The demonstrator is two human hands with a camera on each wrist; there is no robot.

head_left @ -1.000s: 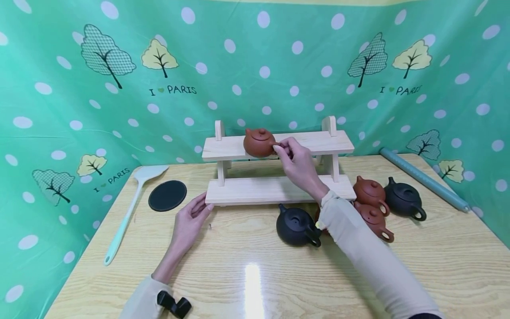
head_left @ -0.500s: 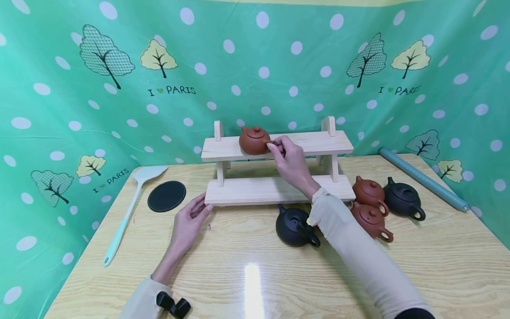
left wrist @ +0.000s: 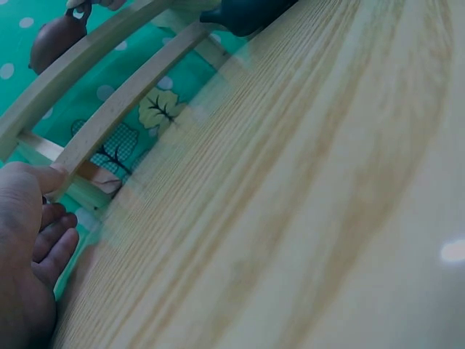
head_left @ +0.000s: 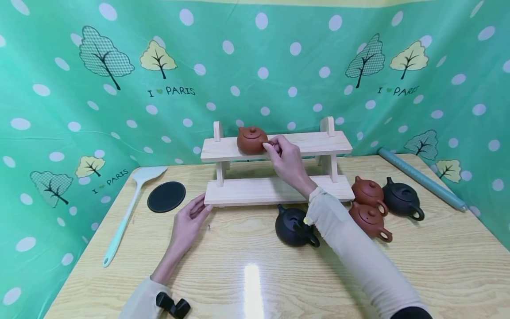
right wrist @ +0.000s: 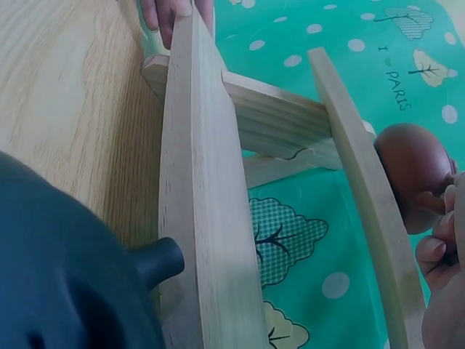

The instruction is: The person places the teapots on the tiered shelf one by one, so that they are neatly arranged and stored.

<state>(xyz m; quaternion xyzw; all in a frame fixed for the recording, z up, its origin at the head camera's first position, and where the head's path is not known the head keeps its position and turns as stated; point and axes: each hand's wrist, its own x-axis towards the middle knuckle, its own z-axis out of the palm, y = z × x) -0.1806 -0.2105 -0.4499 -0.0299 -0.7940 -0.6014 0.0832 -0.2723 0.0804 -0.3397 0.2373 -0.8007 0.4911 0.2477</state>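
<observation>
Since the earlier frame, the held brown teapot [head_left: 249, 142] has been shifted leftward along the upper board [head_left: 314, 142]. The background is filled by a green dotted curtain [head_left: 223, 79], and below it the pale table [head_left: 215, 274] is spread. On it the two-tier wooden stand [head_left: 259, 191] is set, its lower left end pinched by the left hand [head_left: 188, 223]. By the right hand [head_left: 288, 161] the teapot's handle is held between thumb and fingers (the teapot itself is seen at the upper board, left of its middle). In front of the stand a black teapot [head_left: 290, 228] is partly covered by the right sleeve [head_left: 350, 243]; to the right, two other brown teapots [head_left: 367, 191] are grouped beside another black teapot [head_left: 400, 199].
</observation>
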